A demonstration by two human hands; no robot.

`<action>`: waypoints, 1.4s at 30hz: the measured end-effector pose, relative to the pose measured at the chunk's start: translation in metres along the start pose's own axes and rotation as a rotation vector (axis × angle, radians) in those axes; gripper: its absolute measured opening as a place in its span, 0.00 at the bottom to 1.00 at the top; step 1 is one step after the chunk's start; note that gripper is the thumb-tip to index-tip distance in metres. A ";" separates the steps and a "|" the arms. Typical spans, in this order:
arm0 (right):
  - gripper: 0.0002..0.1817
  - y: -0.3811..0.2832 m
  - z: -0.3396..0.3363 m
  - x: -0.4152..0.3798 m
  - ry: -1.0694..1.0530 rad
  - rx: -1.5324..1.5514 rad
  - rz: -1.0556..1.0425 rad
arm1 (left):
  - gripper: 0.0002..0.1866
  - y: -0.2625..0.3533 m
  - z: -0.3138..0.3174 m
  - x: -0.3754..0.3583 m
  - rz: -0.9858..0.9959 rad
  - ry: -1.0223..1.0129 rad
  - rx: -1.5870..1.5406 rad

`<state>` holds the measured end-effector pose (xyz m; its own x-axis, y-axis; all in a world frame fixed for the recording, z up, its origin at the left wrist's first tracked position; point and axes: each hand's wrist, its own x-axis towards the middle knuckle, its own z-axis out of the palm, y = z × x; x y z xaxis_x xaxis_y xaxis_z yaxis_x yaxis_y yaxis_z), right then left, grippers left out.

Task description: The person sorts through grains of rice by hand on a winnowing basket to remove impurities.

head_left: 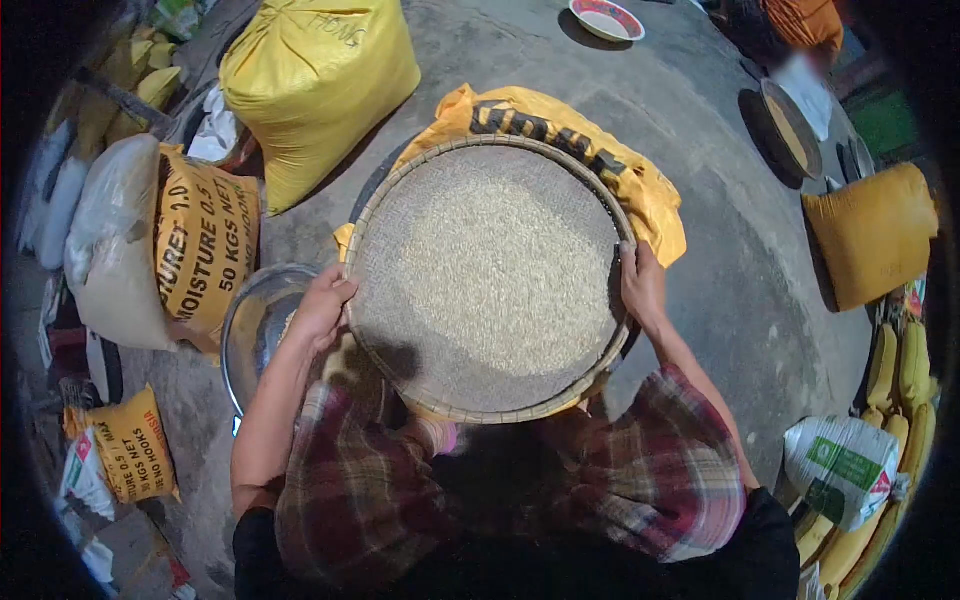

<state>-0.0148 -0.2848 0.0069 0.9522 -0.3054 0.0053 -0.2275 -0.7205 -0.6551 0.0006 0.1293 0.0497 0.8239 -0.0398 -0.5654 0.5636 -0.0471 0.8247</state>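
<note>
Between my two hands is a round woven winnowing tray [440, 390], held over my lap. Pale grain [500, 270] lies spread over its middle and right side, with bare weave showing around the edge. My left hand [325, 305] grips the left rim. On the opposite rim, my right hand [643, 285] is closed with its fingers over the edge. Beyond and partly beneath the tray, an orange printed sack [650, 205] lies on the floor. A metal basin [232, 345] stands beside my left forearm, partly hidden by it; a little grain shows inside.
A full yellow sack [320, 100] and a printed orange sack [210, 240] stand at the left. A patterned dish [607, 20] sits far ahead. Another person [805, 25] is at upper right near a round tray [790, 130]. Right: a yellow-orange sack [870, 235] and long yellow produce [914, 365].
</note>
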 end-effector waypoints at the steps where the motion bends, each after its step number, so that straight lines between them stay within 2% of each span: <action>1: 0.19 -0.004 0.002 -0.002 0.044 0.046 -0.032 | 0.18 0.003 0.000 -0.004 0.021 0.075 0.045; 3: 0.17 -0.011 0.001 -0.005 0.149 0.092 -0.098 | 0.21 0.015 0.002 -0.025 0.021 0.159 0.096; 5: 0.15 -0.033 -0.022 -0.012 0.137 0.220 -0.029 | 0.20 0.039 0.012 -0.053 0.341 0.239 0.061; 7: 0.16 -0.028 -0.028 -0.011 0.166 0.330 -0.052 | 0.21 0.016 0.008 -0.046 0.382 0.304 0.035; 9: 0.17 -0.014 -0.013 -0.005 0.137 0.253 -0.083 | 0.22 -0.012 0.006 -0.031 0.440 0.369 0.001; 12: 0.19 0.007 -0.009 0.003 0.041 0.062 -0.064 | 0.17 -0.041 0.007 0.002 0.265 -0.021 -0.096; 14: 0.20 0.010 -0.016 -0.004 -0.099 0.044 0.111 | 0.15 -0.045 0.003 -0.005 0.183 -0.037 -0.072; 16: 0.20 0.002 -0.015 -0.008 -0.055 0.059 0.059 | 0.14 -0.032 0.002 -0.010 0.124 -0.051 -0.042; 18: 0.21 -0.007 -0.018 -0.007 -0.020 0.073 0.004 | 0.13 -0.019 -0.002 -0.008 0.072 -0.059 -0.254; 20: 0.21 -0.019 -0.020 -0.004 -0.016 0.173 0.023 | 0.12 -0.018 -0.006 -0.006 -0.018 0.013 -0.199; 22: 0.20 -0.006 -0.026 0.000 -0.036 0.149 0.016 | 0.13 -0.031 0.005 -0.010 0.398 0.056 0.120; 23: 0.19 0.010 -0.023 -0.006 0.008 0.084 -0.007 | 0.13 -0.032 0.005 -0.014 0.415 0.061 0.113; 25: 0.18 0.006 -0.021 -0.016 0.070 0.026 -0.011 | 0.18 -0.033 0.005 -0.023 0.123 0.014 0.238; 26: 0.18 0.002 -0.015 -0.018 0.061 0.021 -0.007 | 0.18 -0.034 0.003 -0.022 0.112 0.014 0.235; 28: 0.17 -0.005 -0.007 -0.015 0.075 0.059 -0.069 | 0.17 -0.022 0.004 -0.022 0.186 -0.019 -0.143; 29: 0.16 -0.006 -0.004 -0.010 0.107 0.050 -0.114 | 0.17 -0.014 0.004 -0.028 0.189 -0.020 -0.139; 31: 0.16 -0.017 -0.016 -0.008 0.127 0.119 -0.082 | 0.17 0.024 0.015 -0.052 0.392 0.078 -0.004; 32: 0.15 -0.024 -0.023 -0.008 0.143 0.182 -0.052 | 0.17 0.023 0.016 -0.056 0.390 0.076 0.004; 34: 0.16 -0.028 -0.024 -0.010 0.188 0.265 -0.018 | 0.19 0.019 0.018 -0.067 0.441 0.323 -0.151; 35: 0.16 -0.022 -0.016 -0.008 0.178 0.265 -0.037 | 0.19 0.002 0.014 -0.057 0.440 0.320 -0.150; 37: 0.18 -0.015 0.006 -0.001 0.205 0.201 -0.165 | 0.20 -0.033 0.004 -0.031 0.627 0.305 0.164; 38: 0.19 -0.004 0.012 0.003 0.066 0.137 -0.112 | 0.20 -0.030 0.006 -0.029 0.695 0.304 0.267; 40: 0.19 0.006 0.012 0.001 -0.042 0.055 0.009 | 0.21 -0.024 0.011 -0.034 0.254 0.076 -0.088; 42: 0.18 0.007 0.006 -0.003 -0.075 0.063 0.019 | 0.20 -0.028 0.004 -0.035 0.190 0.028 -0.147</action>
<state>-0.0184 -0.2852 -0.0021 0.9610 -0.2692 -0.0628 -0.2346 -0.6740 -0.7005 -0.0439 0.1281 0.0459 0.9161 -0.0059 -0.4009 0.3993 0.1046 0.9108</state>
